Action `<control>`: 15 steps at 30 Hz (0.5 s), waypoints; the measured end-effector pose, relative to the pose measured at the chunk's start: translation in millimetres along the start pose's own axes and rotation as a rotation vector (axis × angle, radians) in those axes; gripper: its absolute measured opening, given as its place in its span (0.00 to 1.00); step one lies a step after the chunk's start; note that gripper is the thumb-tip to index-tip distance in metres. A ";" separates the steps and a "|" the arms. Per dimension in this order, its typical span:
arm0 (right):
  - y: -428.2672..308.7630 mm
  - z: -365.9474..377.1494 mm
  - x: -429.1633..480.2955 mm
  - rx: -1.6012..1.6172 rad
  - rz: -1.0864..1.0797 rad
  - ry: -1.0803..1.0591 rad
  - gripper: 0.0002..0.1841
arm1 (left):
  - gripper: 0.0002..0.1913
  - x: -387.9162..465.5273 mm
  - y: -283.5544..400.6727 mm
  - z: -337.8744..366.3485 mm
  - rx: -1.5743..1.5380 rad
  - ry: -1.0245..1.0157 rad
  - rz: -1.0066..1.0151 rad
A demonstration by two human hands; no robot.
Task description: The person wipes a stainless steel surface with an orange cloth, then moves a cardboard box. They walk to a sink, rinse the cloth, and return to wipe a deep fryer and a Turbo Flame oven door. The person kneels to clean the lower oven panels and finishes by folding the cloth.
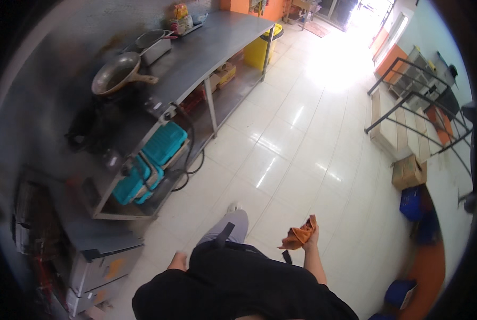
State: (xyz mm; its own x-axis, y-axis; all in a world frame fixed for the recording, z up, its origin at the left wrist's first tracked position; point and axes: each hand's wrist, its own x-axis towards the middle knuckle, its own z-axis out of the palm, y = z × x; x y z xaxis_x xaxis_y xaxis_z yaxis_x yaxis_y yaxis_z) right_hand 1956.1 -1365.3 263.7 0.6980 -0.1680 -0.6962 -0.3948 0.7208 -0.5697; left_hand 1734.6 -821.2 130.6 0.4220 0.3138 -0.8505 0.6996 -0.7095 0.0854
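A crumpled orange-brown cloth (299, 237) is gripped in my right hand (313, 239), held out over the tiled floor to the right of my body. At my left side only a bit of bare forearm (178, 261) shows beside the black shirt; my left hand itself is hidden or too unclear to make out. The metal worktable (222, 40) stands ahead on the left, with a frying pan (118, 76) over its stove part. Beyond the pan, a smaller pan (150, 38) rests on a metal container.
Teal plastic containers (164, 142) and cardboard boxes (225, 76) fill the lower shelf. A black hose (190, 160) loops out over the floor. A yellow bin (258, 52) stands at the table's far end. To the right are steps with a metal railing (398, 112), a carton (407, 172) and blue containers (410, 204).
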 end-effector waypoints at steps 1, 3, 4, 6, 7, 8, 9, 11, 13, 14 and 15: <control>-21.0 22.5 30.4 -0.004 -0.002 -0.009 0.20 | 0.28 -2.7 -7.0 15.6 -0.017 -0.118 -0.044; -56.3 68.6 96.3 0.006 -0.037 -0.078 0.19 | 0.30 -0.8 1.7 6.2 -0.030 -0.227 -0.149; -72.5 84.8 123.8 0.005 -0.066 -0.138 0.18 | 0.31 13.1 20.4 -13.9 -0.021 -0.244 -0.182; -105.3 105.6 174.4 -0.008 -0.085 -0.032 0.18 | 0.33 58.0 85.7 -64.0 0.014 -0.237 -0.208; -119.4 110.9 195.4 0.010 -0.090 0.015 0.18 | 0.34 84.5 129.1 -95.1 0.049 -0.221 -0.199; -131.7 109.3 212.1 0.016 -0.073 0.060 0.17 | 0.35 119.3 183.2 -133.1 0.086 -0.179 -0.167; -143.8 106.4 228.5 0.006 -0.102 0.117 0.17 | 0.36 155.5 247.5 -176.5 0.122 -0.128 -0.129; -166.3 96.2 259.5 0.006 -0.142 0.253 0.16 | 0.38 215.3 396.0 -274.1 0.154 -0.014 -0.053; -193.5 85.0 287.4 -0.078 -0.083 0.379 0.18 | 0.40 249.9 572.5 -373.2 0.109 0.132 0.077; -202.5 81.8 299.2 -0.076 -0.058 0.435 0.18 | 0.41 254.1 661.5 -416.1 0.063 0.232 0.183; -215.0 81.7 317.8 -0.091 -0.036 0.474 0.19 | 0.38 248.7 741.0 -457.5 0.062 0.376 0.368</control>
State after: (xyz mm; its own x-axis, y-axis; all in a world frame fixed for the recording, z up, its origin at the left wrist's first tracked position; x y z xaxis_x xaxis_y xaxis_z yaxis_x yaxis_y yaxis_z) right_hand 2311.6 -1518.7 200.7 0.3712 -0.4952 -0.7855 -0.4410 0.6505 -0.6184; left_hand 2621.7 -980.1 219.8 0.8192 0.2334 -0.5238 0.4353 -0.8478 0.3030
